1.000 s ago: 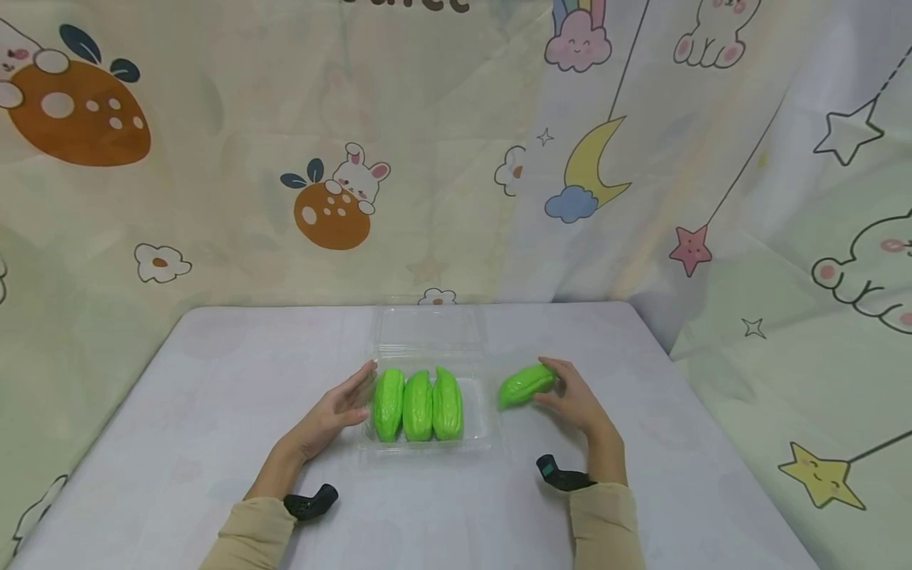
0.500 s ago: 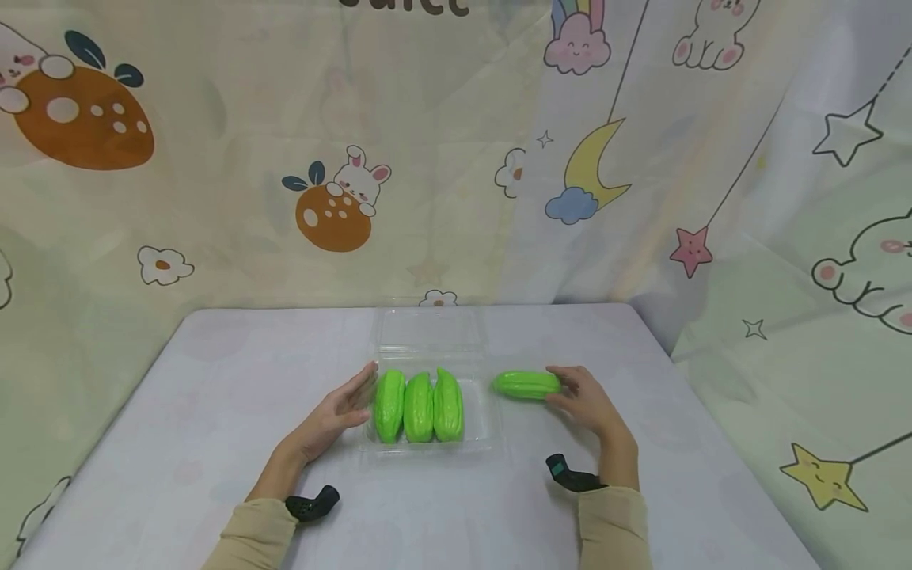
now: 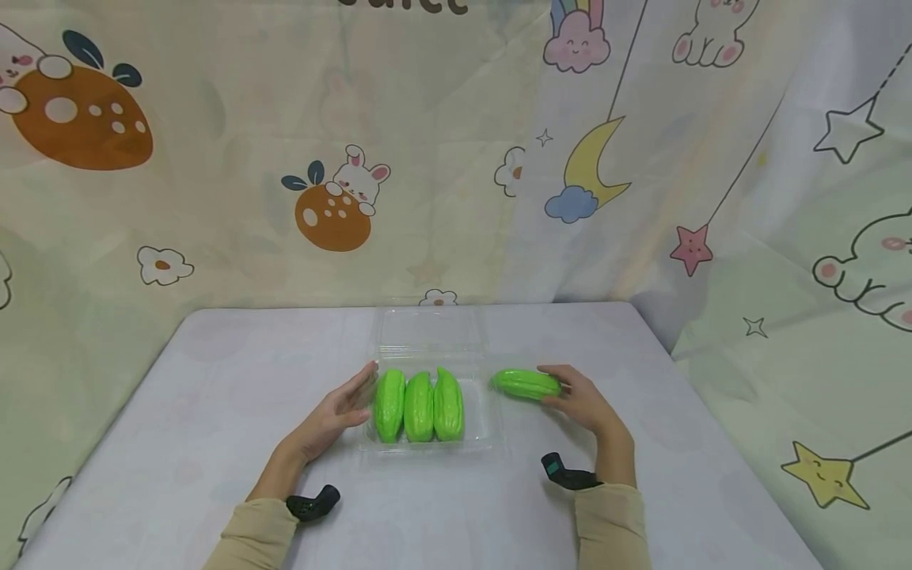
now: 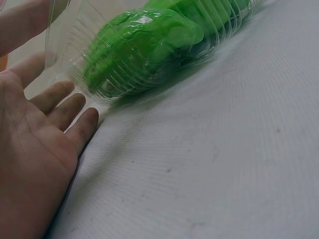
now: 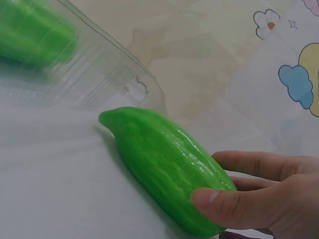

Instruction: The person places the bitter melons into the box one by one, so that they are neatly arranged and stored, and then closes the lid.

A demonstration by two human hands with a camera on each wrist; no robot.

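Note:
A clear plastic clamshell box (image 3: 479,416) stands open in the middle of the table, its lid (image 3: 427,326) laid back. Three bright green bitter melons (image 3: 419,408) lie side by side in its left and middle part. With straight, spread fingers, my left hand (image 3: 329,418) is at the box's left wall; the left wrist view shows those fingers (image 4: 64,110) close by the ribbed plastic. To the right of the box, my right hand (image 3: 586,402) holds another bitter melon (image 3: 526,384) by its right end, thumb (image 5: 214,201) on the near side. Its pointed tip faces the box.
A white cloth covers the table (image 3: 442,514). Behind and on the right hangs a printed curtain (image 3: 456,198). Black wrist cameras sit on the left wrist (image 3: 313,503) and the right wrist (image 3: 566,473).
The bitter melon in my right hand has turned from slanted to nearly level, its left tip rising. My right hand shifted slightly right, then a little back. The left hand stays in place.

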